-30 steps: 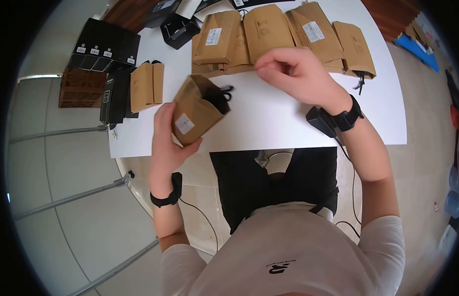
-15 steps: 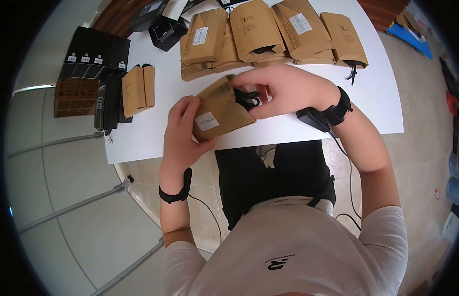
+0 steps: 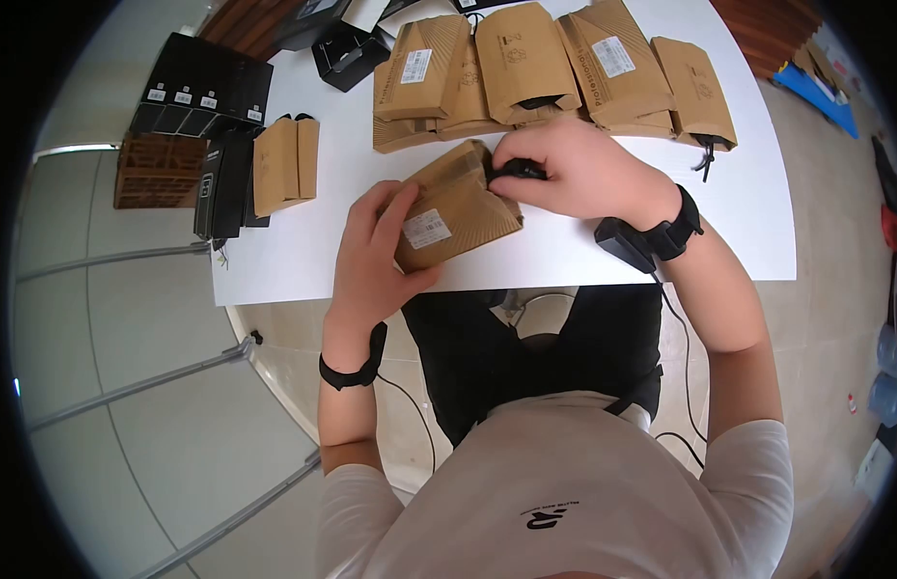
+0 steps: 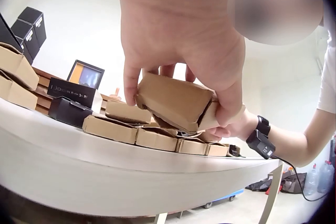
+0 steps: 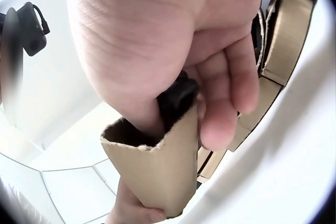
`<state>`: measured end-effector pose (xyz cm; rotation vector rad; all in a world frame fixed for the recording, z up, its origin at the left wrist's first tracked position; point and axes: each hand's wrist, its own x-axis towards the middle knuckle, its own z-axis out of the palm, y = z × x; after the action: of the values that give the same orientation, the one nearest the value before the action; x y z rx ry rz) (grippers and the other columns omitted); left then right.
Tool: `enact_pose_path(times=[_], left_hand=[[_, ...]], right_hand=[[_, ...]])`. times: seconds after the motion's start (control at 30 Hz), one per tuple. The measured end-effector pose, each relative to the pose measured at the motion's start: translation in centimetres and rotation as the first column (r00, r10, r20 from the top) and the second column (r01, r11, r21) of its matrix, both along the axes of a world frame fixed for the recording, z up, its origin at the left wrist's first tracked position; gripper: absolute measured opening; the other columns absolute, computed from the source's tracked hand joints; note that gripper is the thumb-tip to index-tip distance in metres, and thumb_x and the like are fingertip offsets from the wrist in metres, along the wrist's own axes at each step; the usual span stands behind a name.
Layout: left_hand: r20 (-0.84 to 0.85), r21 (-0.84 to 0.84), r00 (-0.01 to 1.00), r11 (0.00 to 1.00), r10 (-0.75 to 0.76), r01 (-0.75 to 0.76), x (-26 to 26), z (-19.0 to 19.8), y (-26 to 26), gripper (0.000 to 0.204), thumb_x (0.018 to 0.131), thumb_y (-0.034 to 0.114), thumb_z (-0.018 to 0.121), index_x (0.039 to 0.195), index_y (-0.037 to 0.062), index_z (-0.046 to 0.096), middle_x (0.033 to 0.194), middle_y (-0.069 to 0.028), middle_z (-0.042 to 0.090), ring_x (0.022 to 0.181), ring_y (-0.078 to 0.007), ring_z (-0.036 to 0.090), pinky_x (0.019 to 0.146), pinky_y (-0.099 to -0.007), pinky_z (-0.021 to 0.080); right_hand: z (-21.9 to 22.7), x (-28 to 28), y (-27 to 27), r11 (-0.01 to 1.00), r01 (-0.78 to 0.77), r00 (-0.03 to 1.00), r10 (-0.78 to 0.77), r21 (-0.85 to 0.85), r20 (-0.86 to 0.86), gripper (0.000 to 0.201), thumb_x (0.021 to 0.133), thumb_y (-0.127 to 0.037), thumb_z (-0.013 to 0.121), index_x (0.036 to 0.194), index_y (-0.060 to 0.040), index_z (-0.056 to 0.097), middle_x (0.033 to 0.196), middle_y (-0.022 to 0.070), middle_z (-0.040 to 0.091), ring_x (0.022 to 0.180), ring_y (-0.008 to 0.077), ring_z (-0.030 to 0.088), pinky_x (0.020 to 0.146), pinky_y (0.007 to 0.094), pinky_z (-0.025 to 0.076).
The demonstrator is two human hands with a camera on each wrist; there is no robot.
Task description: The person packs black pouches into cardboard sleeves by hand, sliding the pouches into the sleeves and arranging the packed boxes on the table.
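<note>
My left hand point(image 3: 369, 256) grips a brown cardboard box point(image 3: 468, 227) with a white label, held near the table's front edge. The box's open end faces right. At that end my right hand point(image 3: 588, 174) pinches a black item point(image 3: 522, 169), which looks like a bundled cable. In the right wrist view the thumb of my right hand point(image 5: 168, 40) reaches inside the rim of the box point(image 5: 157, 174), with the black item point(image 5: 178, 95) between thumb and fingers. The left wrist view shows my left hand point(image 4: 184, 35) over the closed end of the box point(image 4: 176, 100).
Several brown boxes point(image 3: 525, 63) lie in a row along the back of the white table point(image 3: 738, 232). At the left stand two brown boxes point(image 3: 277, 169) beside black boxes point(image 3: 221, 188). An open black box point(image 3: 350, 58) sits at the back left.
The left hand has brought the box rightward and turned its open end to the right. My right hand has come down from above the table to the opening and taken hold of the black item.
</note>
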<state>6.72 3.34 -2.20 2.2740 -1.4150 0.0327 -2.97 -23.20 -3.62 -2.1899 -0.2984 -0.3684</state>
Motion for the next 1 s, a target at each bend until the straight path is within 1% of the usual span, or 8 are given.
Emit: enact_pose_path(times=[0.03,0.17,0.27,0.53,0.7,0.83,0.9,1.0], left_hand=[[0.004,0.001,1.0,1.0,0.003,-0.003,0.1,0.1,0.3,0.084,0.056,0.007,0.084,0.134,0.0071,0.051,0.132,-0.014,0.048,0.12,-0.0342,0.05,0.098,-0.0409,0.048],[-0.026,-0.016,0.997,0.997,0.07,-0.07,0.7,0.3,1.5,0.086,0.056,0.006,0.084,0.135,0.0065,0.05,0.132,-0.0141,0.047,0.121,-0.0343,0.048,0.099,-0.0398,0.047],[-0.008,-0.038,0.995,0.995,0.096,-0.096,0.8,0.1,2.6,0.088,0.058,0.006,0.084,0.138,0.0058,0.046,0.135,-0.0142,0.045,0.123,-0.0337,0.048,0.101,-0.0398,0.045],[-0.045,-0.079,0.995,0.992,0.091,-0.094,0.2,0.2,3.2,0.09,0.06,0.007,0.083,0.14,0.0059,0.042,0.137,-0.0142,0.043,0.125,-0.0322,0.047,0.103,-0.0402,0.043],[-0.1,-0.058,0.991,0.994,0.084,-0.09,-0.3,-0.1,2.7,0.091,0.061,0.008,0.083,0.142,0.0062,0.042,0.137,-0.0145,0.043,0.125,-0.0325,0.047,0.102,-0.041,0.044],[-0.09,-0.059,0.994,0.996,0.068,-0.073,-0.8,-0.6,2.1,0.09,0.061,0.008,0.083,0.141,0.0058,0.042,0.137,-0.0149,0.043,0.124,-0.0332,0.047,0.102,-0.0414,0.044],[-0.078,-0.044,0.996,0.998,0.044,-0.048,-1.0,-0.9,1.8,0.089,0.061,0.009,0.083,0.141,0.0056,0.043,0.136,-0.0152,0.044,0.124,-0.0338,0.048,0.102,-0.0416,0.044],[-0.053,-0.068,0.999,0.998,0.011,-0.015,-1.3,-1.0,1.3,0.089,0.061,0.01,0.083,0.14,0.0052,0.044,0.135,-0.0154,0.045,0.123,-0.0344,0.049,0.1,-0.0418,0.046]], right_hand=[[0.2,0.0,-0.2,1.0,0.022,1.0,-0.022,0.021,-0.005,0.014,0.083,-0.013,0.07,0.09,-0.0018,0.065,0.067,0.0103,0.06,0.055,0.02,0.056,0.053,0.0307,0.044],[0.3,0.0,-0.5,0.993,0.038,0.999,-0.035,0.108,-0.034,0.017,0.085,-0.021,0.071,0.09,-0.0046,0.067,0.068,0.0096,0.062,0.06,0.0226,0.06,0.057,0.032,0.047],[0.1,0.1,-0.5,0.92,0.064,0.983,0.008,0.387,-0.183,0.018,0.086,-0.02,0.072,0.087,-0.0027,0.066,0.065,0.0015,0.058,0.059,0.0073,0.058,0.054,0.0235,0.043],[0.1,0.6,-0.5,0.807,0.09,0.964,0.076,0.583,-0.255,0.015,0.087,-0.018,0.071,0.089,-0.0041,0.066,0.066,-0.003,0.058,0.063,0.0047,0.059,0.055,0.0211,0.043],[0.0,0.7,-0.5,0.707,0.004,0.959,0.197,0.707,-0.202,0.028,0.087,-0.02,0.071,0.11,-0.0068,0.063,0.079,-0.0025,0.061,0.068,0.0049,0.06,0.058,0.0205,0.044],[0.7,0.1,-0.1,0.807,0.051,0.939,0.163,0.588,-0.304,0.042,0.088,-0.008,0.068,0.128,-0.007,0.054,0.094,0.0,0.062,0.079,0.0062,0.059,0.066,0.0212,0.047],[-1.0,0.6,0.5,0.811,-0.098,0.985,0.161,0.577,-0.059,0.05,0.085,-0.023,0.074,0.129,-0.0075,0.055,0.09,0.0003,0.062,0.07,0.0095,0.061,0.061,0.0226,0.047],[-0.6,0.3,0.4,0.872,-0.028,0.963,0.154,0.488,-0.221,0.05,0.083,-0.026,0.074,0.126,-0.0064,0.058,0.088,0.0015,0.063,0.07,0.0114,0.061,0.065,0.0252,0.049]])
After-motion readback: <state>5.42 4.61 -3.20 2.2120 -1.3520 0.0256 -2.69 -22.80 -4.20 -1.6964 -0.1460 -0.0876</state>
